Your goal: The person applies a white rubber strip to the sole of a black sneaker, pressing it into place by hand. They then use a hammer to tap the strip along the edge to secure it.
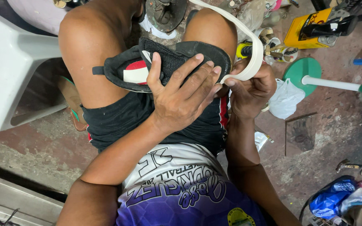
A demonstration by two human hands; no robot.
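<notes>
A seated person presses the left hand (pixel 180 94), fingers spread wide and flat, over a black shoe (pixel 164 62) resting on the lap at the centre of the frame. The right hand (pixel 250 86) pinches a white rubber strip (pixel 250 50) that curls up from the shoe's end. A yellow can (pixel 304 29) and green disc (pixel 302 71) lie on the floor at upper right.

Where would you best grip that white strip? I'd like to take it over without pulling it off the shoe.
Probably on the free curved stretch of the white strip, pinched across its flat faces from the open floor side. It arches clear there, while its lower end is pinched by the right hand at the black shoe, which the left hand presses down.
</notes>
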